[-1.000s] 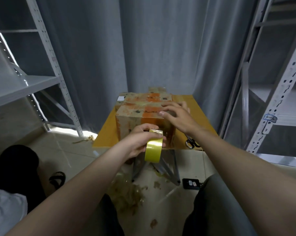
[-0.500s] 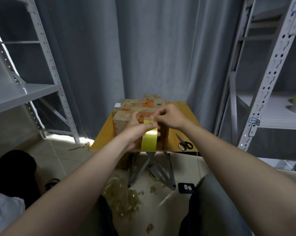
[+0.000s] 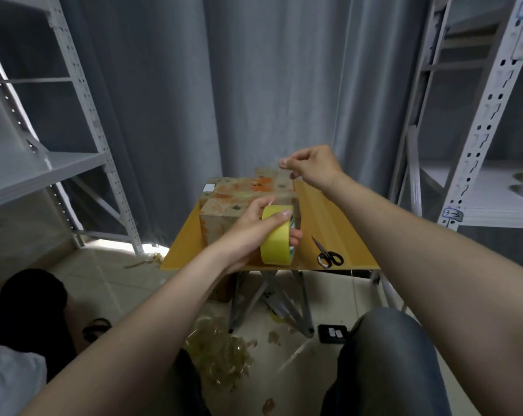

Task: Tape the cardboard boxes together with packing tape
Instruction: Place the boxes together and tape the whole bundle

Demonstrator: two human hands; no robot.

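A seated person's grey-trousered knee (image 3: 386, 355) fills the foreground above a tiled floor (image 3: 128, 283), where a heap of crumpled tape scraps (image 3: 221, 358) lies near a small black device (image 3: 332, 334). Beyond stands a yellow folding surface (image 3: 338, 223). Black-handled scissors (image 3: 328, 256) lie by its front edge, apart from the boxes. The left hand (image 3: 245, 235) grips a roll of yellow packing tape (image 3: 276, 235), thumb over its top and fingers curled round its far side, holding it upright just before the near box. Two worn, orange-stained cardboard boxes (image 3: 224, 211) sit pushed together, one behind the other, on the left half of the surface. Above the far box the raised right hand (image 3: 311, 168) pinches, between thumb and fingertips, the end of a translucent strip of tape (image 3: 282, 187) that runs up from the roll. A grey curtain (image 3: 269, 85) hangs behind, flanked by white metal shelving racks (image 3: 44, 169) on both sides.
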